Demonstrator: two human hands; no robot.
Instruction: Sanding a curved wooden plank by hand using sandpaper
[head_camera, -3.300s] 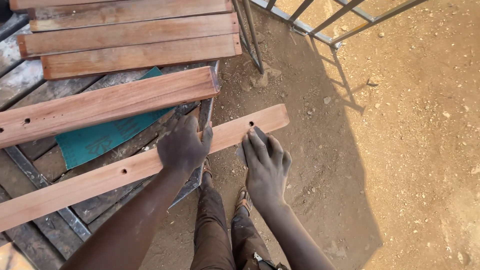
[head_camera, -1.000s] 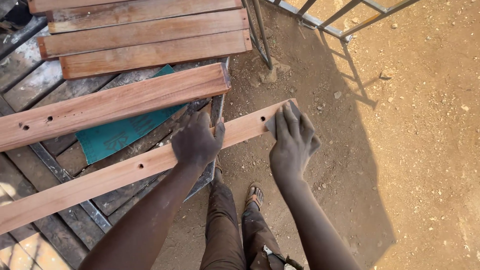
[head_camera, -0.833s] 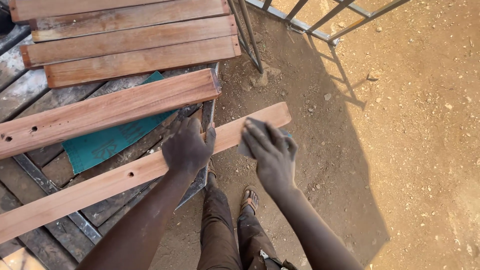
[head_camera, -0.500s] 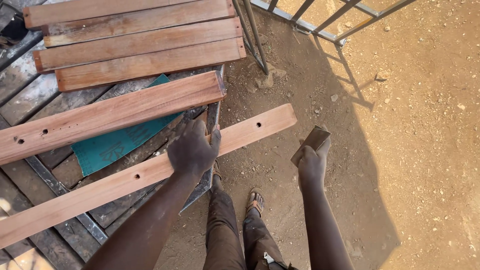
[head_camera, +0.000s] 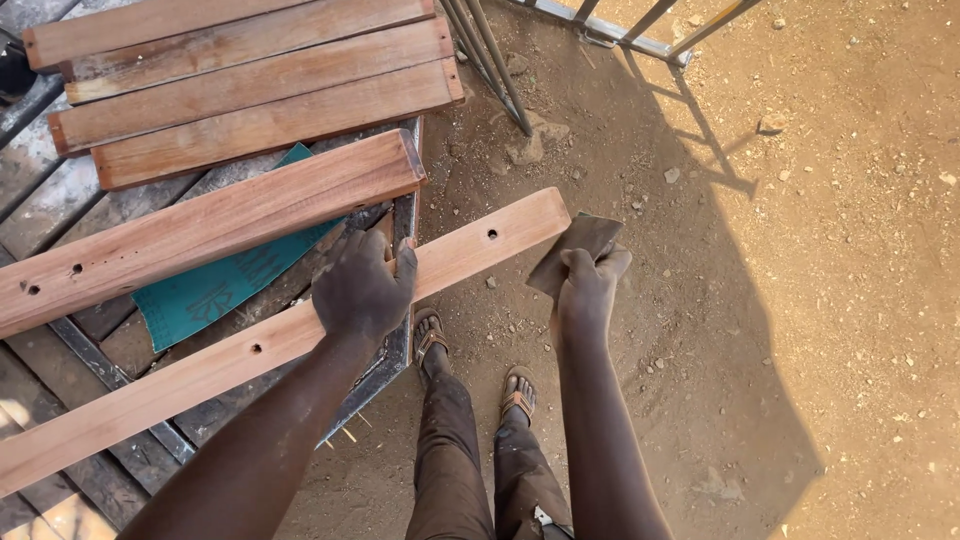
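Sandpaper (head_camera: 578, 250) is in my right hand (head_camera: 588, 290), a brownish folded piece, fingers curled tight round its lower edge so it sticks up out of my fist. That hand is off the wood, just beside the free end of the long plank (head_camera: 300, 335), over the dirt ground (head_camera: 800, 250).

Left hand (head_camera: 360, 290) is flat on top of the long plank about midway along, fingers wrapped over its far edge and thumb on the near side, pressing it down. So clamped on the plank, not loose. The plank runs diagonally from lower left up to the right, its end hanging past the corner of the metal frame (head_camera: 400, 345) it rests on. A few small drilled holes show in its top face, one near the free end and one just left of my wrist.

Behind it a thicker beam (head_camera: 215, 225) lies roughly parallel, also with holes near its left end. A teal sheet (head_camera: 215, 290) sits partly under that beam. Further back are three more boards (head_camera: 260, 85) stacked side by side.

Down below, my sandalled feet (head_camera: 470, 365) stand on the dirt, just beside the frame's corner. Thin metal bars (head_camera: 490, 50) lean in at the top.
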